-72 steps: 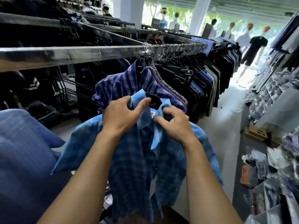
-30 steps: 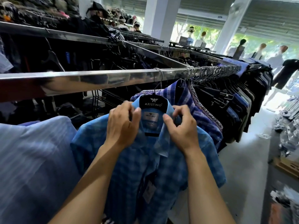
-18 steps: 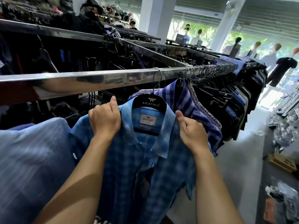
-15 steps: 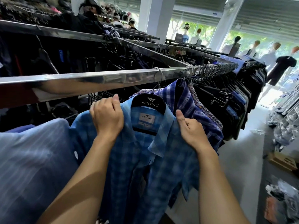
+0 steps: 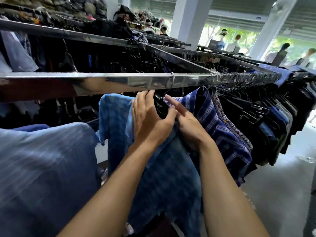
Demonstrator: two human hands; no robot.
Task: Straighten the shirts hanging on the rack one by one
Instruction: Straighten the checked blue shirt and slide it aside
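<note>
We are gripping the black hanger (image 5: 161, 108) of the light blue plaid shirt (image 5: 118, 117) with our left hand (image 5: 150, 122). Its fingers are reaching up behind the hanger's neck and its thumb is curling across the front. Our right hand (image 5: 189, 129) is lying flat on the shirt's right shoulder, fingers loosely stretched and the index finger pointing at the hanger, so the two hands are sitting close together. The shirt is hanging by its wire hook (image 5: 172, 79) on the rack's chrome rail (image 5: 102, 82), just beside the dark blue plaid shirt (image 5: 215, 120). A pale striped shirt (image 5: 42, 159) is hanging towards the rail's left end, and dark garments (image 5: 273, 125) are crowding its right end.
</note>
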